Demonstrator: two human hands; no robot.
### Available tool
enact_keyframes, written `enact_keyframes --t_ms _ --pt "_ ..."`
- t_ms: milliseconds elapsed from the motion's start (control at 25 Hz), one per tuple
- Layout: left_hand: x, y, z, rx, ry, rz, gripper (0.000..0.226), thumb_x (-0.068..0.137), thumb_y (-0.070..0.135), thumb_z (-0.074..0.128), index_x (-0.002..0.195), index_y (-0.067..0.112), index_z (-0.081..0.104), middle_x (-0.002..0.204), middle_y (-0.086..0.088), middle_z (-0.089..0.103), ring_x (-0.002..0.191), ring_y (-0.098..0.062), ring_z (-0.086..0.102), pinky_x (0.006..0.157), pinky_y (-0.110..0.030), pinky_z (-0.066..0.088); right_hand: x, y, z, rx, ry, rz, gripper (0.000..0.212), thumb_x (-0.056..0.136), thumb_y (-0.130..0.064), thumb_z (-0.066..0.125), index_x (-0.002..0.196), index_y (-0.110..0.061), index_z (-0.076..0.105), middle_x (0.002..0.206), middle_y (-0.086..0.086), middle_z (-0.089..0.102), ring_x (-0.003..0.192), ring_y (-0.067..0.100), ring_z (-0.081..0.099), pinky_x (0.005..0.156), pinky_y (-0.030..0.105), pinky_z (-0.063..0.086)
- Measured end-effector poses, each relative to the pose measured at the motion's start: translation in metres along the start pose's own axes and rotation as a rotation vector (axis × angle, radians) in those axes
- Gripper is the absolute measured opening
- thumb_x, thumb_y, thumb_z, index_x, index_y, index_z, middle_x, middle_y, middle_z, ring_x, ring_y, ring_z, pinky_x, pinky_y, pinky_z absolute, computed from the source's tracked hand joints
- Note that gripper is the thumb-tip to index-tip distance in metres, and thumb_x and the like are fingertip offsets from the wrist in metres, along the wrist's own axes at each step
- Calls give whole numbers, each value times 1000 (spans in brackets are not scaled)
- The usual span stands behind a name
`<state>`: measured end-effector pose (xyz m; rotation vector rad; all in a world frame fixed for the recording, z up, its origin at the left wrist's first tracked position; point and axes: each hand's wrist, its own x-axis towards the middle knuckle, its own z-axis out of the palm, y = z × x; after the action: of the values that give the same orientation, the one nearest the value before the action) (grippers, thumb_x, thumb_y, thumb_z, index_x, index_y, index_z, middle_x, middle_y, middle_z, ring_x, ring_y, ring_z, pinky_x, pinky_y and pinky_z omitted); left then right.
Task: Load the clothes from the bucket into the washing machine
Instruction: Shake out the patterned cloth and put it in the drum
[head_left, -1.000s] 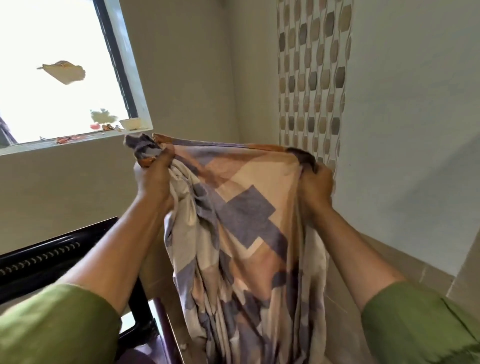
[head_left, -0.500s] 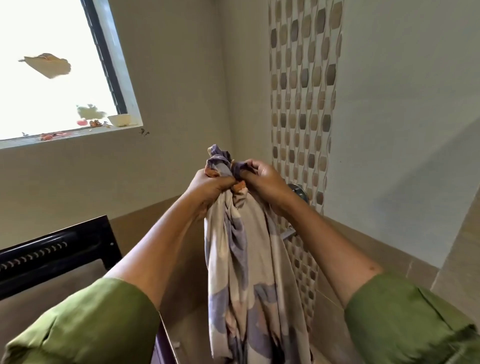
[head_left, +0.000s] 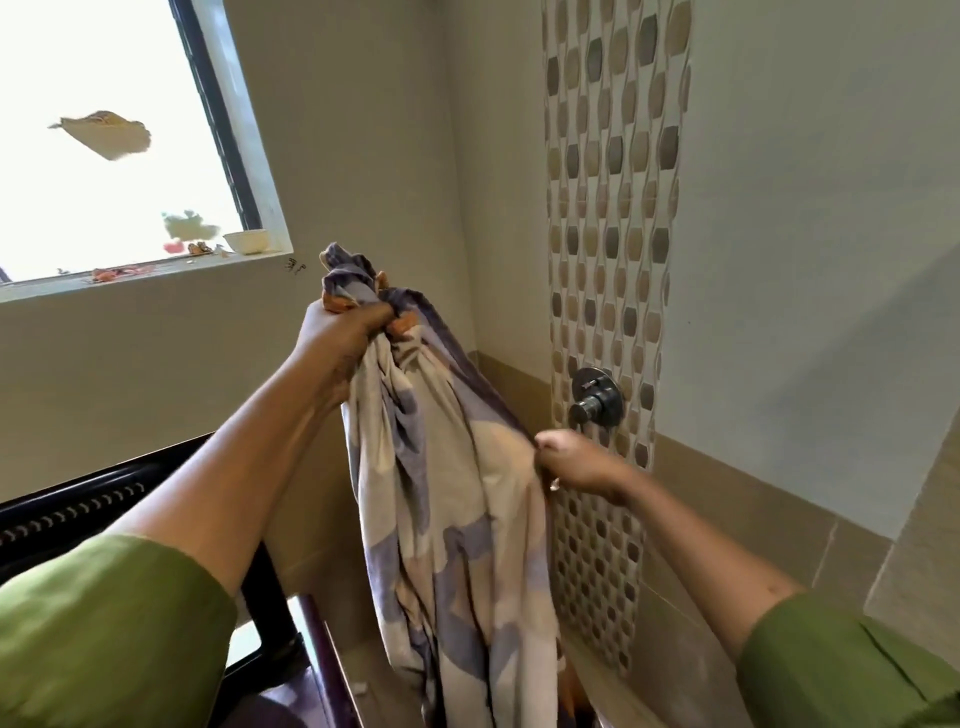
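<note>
A patterned cloth (head_left: 447, 499), soft and crumpled, printed in cream, peach and grey-purple blocks, hangs in front of the wall with its long axis running nearly straight down. Its top is bunched in the left hand (head_left: 340, 332), whose fingers are curled tight round the gathered fabric, a tuft sticking up above the fist. The right hand (head_left: 574, 460), lower and to the right, pinches the cloth's side edge and draws it slightly outward. Neither bucket nor washing machine drum can be made out. A round metal tap knob (head_left: 596, 397) sits on the strip of small hexagonal mosaic tiles (head_left: 613, 171). A small white bowl (head_left: 247, 241) rests on the window sill.
</note>
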<state>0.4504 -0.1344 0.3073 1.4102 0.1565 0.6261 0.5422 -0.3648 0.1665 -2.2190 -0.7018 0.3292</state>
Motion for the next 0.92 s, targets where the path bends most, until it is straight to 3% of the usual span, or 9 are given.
enact_keyframes --t_ms 80,200,280,360,440,520,640,760,920 --pt "-5 2 -8 3 76 68 18 74 -10 59 77 8 61 53 -1 63 46 -13 62 51 -23 54 8 -10 -30 29 298 27 22 100 -17 41 93 -12 61 86 2 63 74 13 57 65 28 44" --pt "-7 -2 -10 -78 113 101 22 80 -12 55 70 9 56 51 -2 61 45 -15 58 51 -25 52 23 -47 -71 248 815 -57 19 98 -13 45 98 -10 64 92 2 65 83 19 60 66 25 46" --pt "-8 -10 3 -120 26 58 23 81 -12 53 71 8 55 60 -10 60 53 -21 57 64 -36 51 32 -93 -70 430 878 -256 17 93 -4 50 96 -8 67 91 1 65 84 16 60 67 14 46" --pt "-14 -17 23 -56 -149 34 15 78 -12 56 80 3 59 67 -14 63 58 -24 61 71 -40 53 34 -137 -48 440 695 -445 16 90 -2 56 93 -5 70 90 6 70 85 17 64 77 19 49" --pt "-20 -22 37 -55 -286 22 15 76 -11 57 81 2 62 64 -10 66 56 -19 65 64 -33 57 33 -158 -33 334 573 -500 11 89 -8 61 92 -7 72 88 10 73 81 17 66 78 27 51" --pt "-17 -22 41 -5 -264 -1 15 77 -11 59 84 1 64 66 -9 67 58 -19 66 64 -33 57 32 -150 -38 305 525 -466 10 89 -15 65 93 -7 69 87 11 71 80 18 64 77 34 52" --pt "-16 -22 42 184 -223 -45 10 78 -5 65 83 4 67 74 -11 68 66 -22 66 75 -38 57 23 -119 -43 430 371 -360 24 89 -29 66 98 -7 62 95 15 68 85 22 62 86 44 52" --pt "-16 -17 49 163 -174 -17 12 79 -5 63 77 6 68 67 -6 69 60 -18 67 68 -32 58 15 -79 -35 542 35 -345 39 88 -39 65 115 -12 59 114 13 66 103 26 64 93 43 51" --pt "-2 -6 33 -25 -117 -52 16 78 -8 58 77 7 63 70 -8 63 49 -14 59 57 -28 53 2 -15 -31 229 -382 -101 32 83 -37 71 110 -24 61 111 0 68 101 20 68 78 29 56"
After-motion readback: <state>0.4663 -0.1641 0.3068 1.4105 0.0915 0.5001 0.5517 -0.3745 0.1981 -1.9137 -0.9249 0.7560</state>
